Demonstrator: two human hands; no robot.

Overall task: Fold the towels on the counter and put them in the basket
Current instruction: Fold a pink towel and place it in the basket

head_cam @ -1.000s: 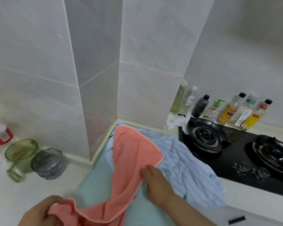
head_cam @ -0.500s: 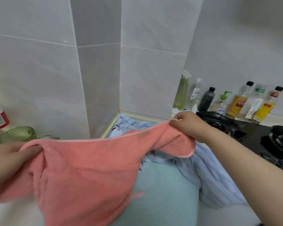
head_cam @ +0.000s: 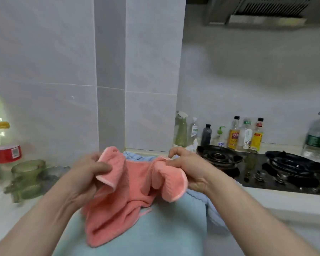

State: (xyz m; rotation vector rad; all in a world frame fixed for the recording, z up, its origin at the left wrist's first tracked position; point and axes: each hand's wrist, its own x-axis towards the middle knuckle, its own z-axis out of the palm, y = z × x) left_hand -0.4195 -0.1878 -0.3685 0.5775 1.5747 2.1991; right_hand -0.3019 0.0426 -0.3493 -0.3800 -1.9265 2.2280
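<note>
At frame centre my left hand (head_cam: 89,172) and right hand (head_cam: 190,169) each pinch the coral-pink ribbed cloth towel (head_cam: 137,183). I judge it light and limp; grip the hemmed corners.

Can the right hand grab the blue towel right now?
Probably not yet: the right hand, like the left hand, is pinching the pink towel. The blue towel lies close by, partly showing, so it likely could after letting go.

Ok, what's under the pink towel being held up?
Beneath the pink towel a pale teal towel lies spread, and a blue towel shows behind it. The counter under them is covered, so anything else there cannot be seen.
</note>
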